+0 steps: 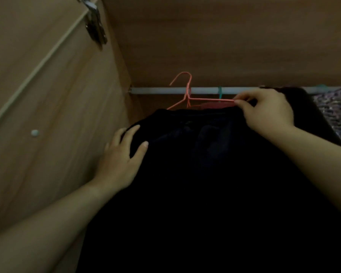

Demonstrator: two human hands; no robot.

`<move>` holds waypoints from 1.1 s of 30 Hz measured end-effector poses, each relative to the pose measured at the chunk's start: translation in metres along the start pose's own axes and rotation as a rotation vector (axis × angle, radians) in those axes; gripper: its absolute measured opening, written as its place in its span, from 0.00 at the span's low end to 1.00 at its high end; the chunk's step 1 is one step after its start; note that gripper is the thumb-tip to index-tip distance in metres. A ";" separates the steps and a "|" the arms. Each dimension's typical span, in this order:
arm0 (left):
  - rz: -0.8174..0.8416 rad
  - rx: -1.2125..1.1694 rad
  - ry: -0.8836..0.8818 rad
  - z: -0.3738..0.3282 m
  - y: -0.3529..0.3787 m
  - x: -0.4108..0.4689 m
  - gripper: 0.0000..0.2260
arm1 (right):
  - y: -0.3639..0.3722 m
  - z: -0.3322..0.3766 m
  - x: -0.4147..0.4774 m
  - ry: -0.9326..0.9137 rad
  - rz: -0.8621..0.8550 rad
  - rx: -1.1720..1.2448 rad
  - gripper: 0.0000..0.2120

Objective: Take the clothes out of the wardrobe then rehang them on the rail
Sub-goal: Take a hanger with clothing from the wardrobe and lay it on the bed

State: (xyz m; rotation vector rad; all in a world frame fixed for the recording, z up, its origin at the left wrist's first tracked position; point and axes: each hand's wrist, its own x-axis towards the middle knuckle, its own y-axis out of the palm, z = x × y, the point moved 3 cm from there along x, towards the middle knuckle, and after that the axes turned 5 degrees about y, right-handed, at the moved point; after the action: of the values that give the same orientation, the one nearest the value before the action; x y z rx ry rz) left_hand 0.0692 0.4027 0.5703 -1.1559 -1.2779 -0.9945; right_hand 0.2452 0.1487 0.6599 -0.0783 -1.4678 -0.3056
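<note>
A black garment (205,164) fills the lower middle of the view, draped on a pink wire hanger (187,95) whose hook rises in front of the white wardrobe rail (165,90). My right hand (264,113) pinches the hanger's right arm at the garment's top edge. My left hand (120,156) lies with fingers spread on the garment's left shoulder, thumb over the cloth. Whether the hook rests on the rail cannot be told.
The wardrobe's left wooden wall (57,115) is close beside my left hand, with a metal hinge (95,22) above. A teal hanger hook (220,92) sits on the rail. A dark garment (307,111) and a patterned one (335,113) hang at right.
</note>
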 end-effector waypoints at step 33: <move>0.214 0.589 -0.246 -0.204 -0.143 -0.357 0.16 | -0.112 -0.072 -0.383 -0.087 0.706 0.525 0.27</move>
State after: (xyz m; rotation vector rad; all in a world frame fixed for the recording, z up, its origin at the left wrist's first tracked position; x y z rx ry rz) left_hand -0.0593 0.1534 0.2377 -0.9365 -1.4726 -0.2840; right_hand 0.2591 0.0840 0.2598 -0.1787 -1.4687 0.6598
